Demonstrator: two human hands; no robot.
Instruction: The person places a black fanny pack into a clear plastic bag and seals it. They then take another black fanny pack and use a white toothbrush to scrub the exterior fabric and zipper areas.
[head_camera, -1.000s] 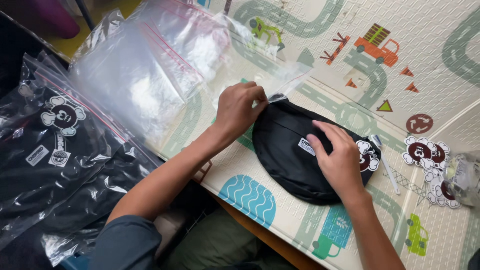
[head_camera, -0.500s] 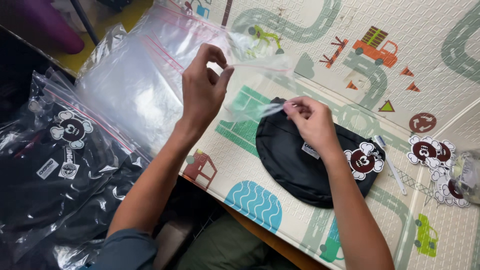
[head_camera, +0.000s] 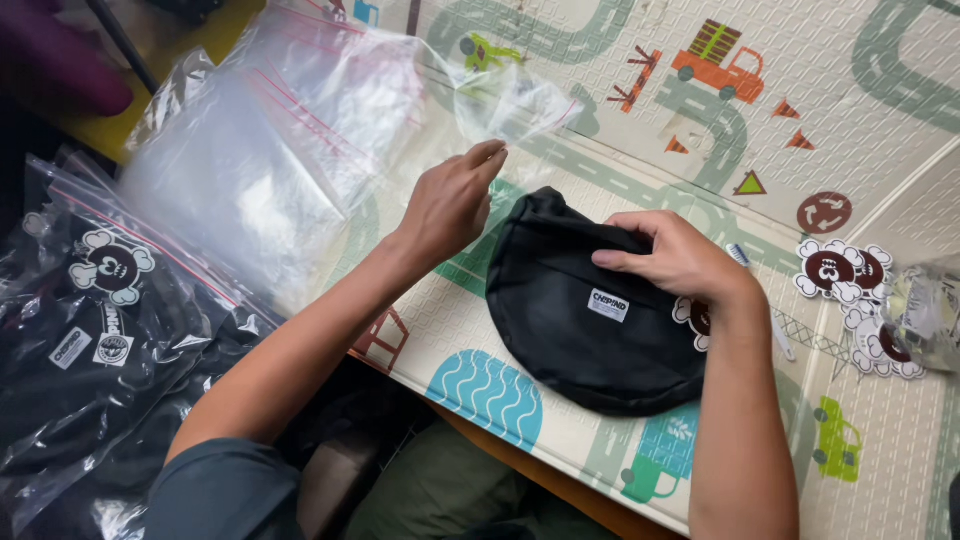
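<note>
Underneath, a road-print play mat (head_camera: 620, 90) (right hand (head_camera: 675, 262) flat on black pouch (head_camera: 590, 310), left hand (head_camera: 450, 200) pinching clear bag (head_camera: 510, 100)).

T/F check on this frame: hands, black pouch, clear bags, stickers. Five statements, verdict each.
1. The right hand rests on the black pouch. True.
2. The left hand lies flat on the pouch. False: it is raised at a clear plastic bag, fingertips touching its edge.
3. The pouch lies on a play mat printed with roads and vehicles. True.
4. The cartoon stickers are stacked on the left hand's side. False: they lie beyond the right hand.
5. Bagged black items sit at the left. True.
</note>
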